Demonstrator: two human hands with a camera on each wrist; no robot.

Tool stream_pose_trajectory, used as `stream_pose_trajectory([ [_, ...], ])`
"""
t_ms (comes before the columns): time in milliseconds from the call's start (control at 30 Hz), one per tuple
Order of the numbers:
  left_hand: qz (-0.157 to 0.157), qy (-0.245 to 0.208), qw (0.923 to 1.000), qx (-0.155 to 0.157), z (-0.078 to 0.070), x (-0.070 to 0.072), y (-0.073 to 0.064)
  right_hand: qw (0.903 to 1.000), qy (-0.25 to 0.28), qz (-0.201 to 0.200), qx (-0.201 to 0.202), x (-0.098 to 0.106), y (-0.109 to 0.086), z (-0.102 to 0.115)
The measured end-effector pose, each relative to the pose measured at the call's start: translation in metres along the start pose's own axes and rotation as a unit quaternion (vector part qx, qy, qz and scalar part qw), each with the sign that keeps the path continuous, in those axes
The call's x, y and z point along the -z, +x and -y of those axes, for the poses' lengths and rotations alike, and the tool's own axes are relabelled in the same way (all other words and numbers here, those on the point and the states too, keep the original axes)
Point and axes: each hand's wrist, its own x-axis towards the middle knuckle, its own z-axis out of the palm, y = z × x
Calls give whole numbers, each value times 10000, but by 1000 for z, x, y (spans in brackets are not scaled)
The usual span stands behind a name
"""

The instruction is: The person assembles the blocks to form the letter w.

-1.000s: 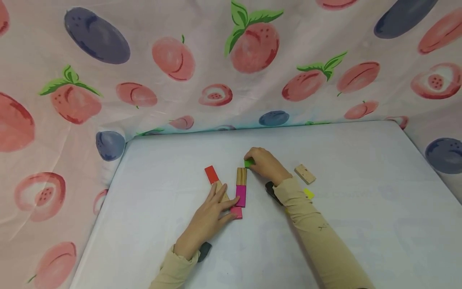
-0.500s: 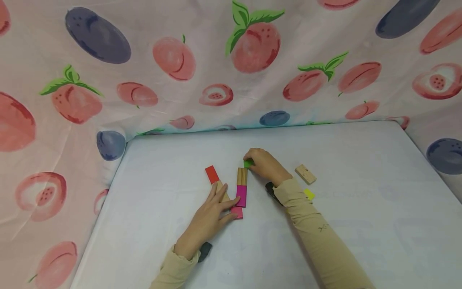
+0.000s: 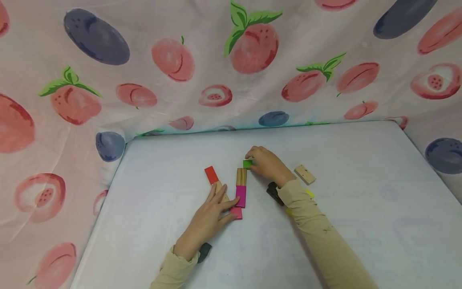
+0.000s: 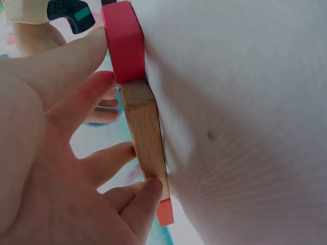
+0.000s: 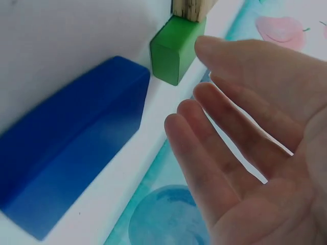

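Observation:
My left hand (image 3: pixel 206 220) rests spread over a slanted line of blocks. In the left wrist view its thumb touches a pink block (image 4: pixel 125 43), while its other fingers lie along a plain wooden block (image 4: pixel 145 140). A red block (image 3: pixel 211 175) continues that line at the far end. Beside it runs a second line: a magenta block (image 3: pixel 240 196), a striped wooden block (image 3: pixel 241 177) and a green block (image 3: pixel 247 164). My right hand (image 3: pixel 268 163) is at the green block, thumb tip at its edge and other fingers off it. A blue block (image 5: pixel 82 138) lies close by, hidden in the head view.
Right of my right hand lies a loose wooden block (image 3: pixel 304 174). Yellow blocks (image 3: pixel 309 194) peek out from behind the right sleeve. Fruit-patterned cloth (image 3: pixel 216 60) rises behind the white tabletop (image 3: pixel 162 160).
My right hand's fingers have loosened from the green block and shifted slightly right, so more of that block shows. The left hand stays in place.

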Motion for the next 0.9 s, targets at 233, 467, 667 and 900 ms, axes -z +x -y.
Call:
stream_pose_trajectory([
  [233,-32,1,10000,-39,0,0,0,10000,61,-63,-6,5,-10,1],
  [467,-26,44,10000,-25,0,0,-1,9999,-26,-31,-153,7,-19,-2],
  [667,-46,62,10000,-32,0,-1,-1,9997,-32,8,-260,8,-24,-10],
  [900,-33,85,9999,-50,0,-1,0,9989,85,71,-453,7,-33,-16],
])
